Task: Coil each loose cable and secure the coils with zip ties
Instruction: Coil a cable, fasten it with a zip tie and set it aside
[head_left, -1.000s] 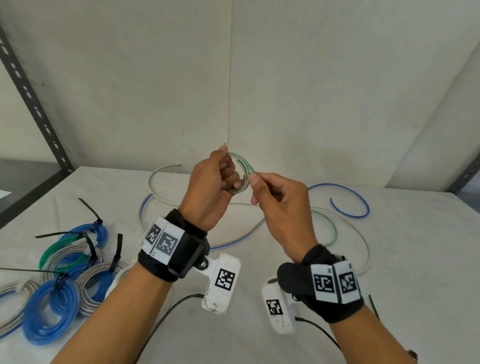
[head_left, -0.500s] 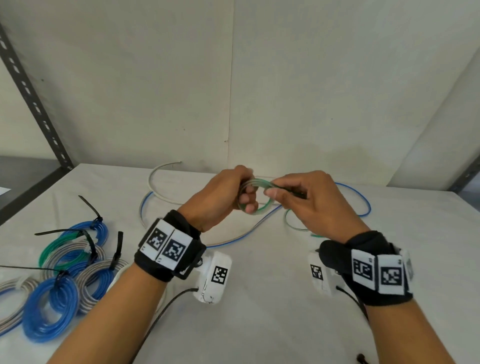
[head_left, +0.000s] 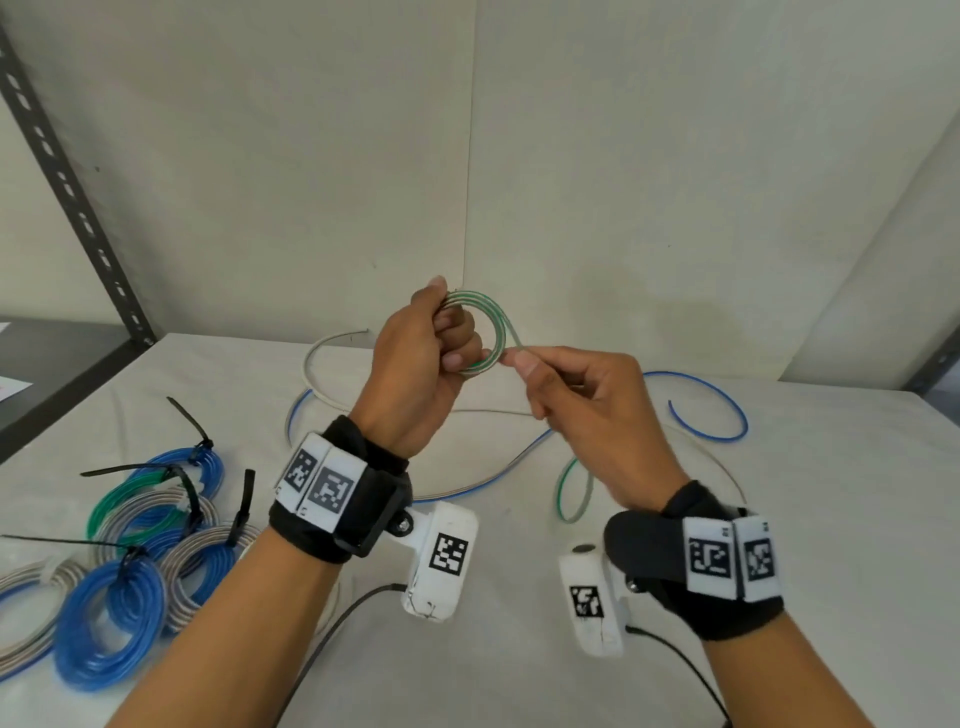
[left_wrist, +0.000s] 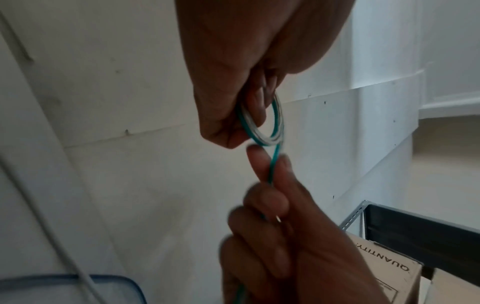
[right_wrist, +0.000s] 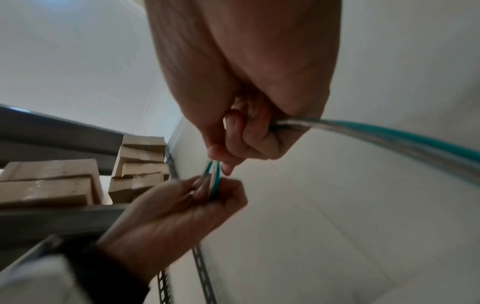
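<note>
Green-and-white cable (head_left: 488, 332) is coiled in the left hand (head_left: 421, 364), whose curled fingers clamp the loops so they cannot spring open. At 3 o'clock, the right hand (head_left: 582, 400) pinches the free tail, feeding it. Tied coils (head_left: 140, 540) lie at 8 o'clock; loose blue cable (head_left: 727, 410) waits behind.

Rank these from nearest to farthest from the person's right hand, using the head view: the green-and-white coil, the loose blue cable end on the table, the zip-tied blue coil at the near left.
From the right hand:
1. Green-and-white coil: just to its left, gripped by the left hand.
2. Loose blue cable end: on the table, to its right.
3. Zip-tied blue coil: far left, near table edge.
</note>
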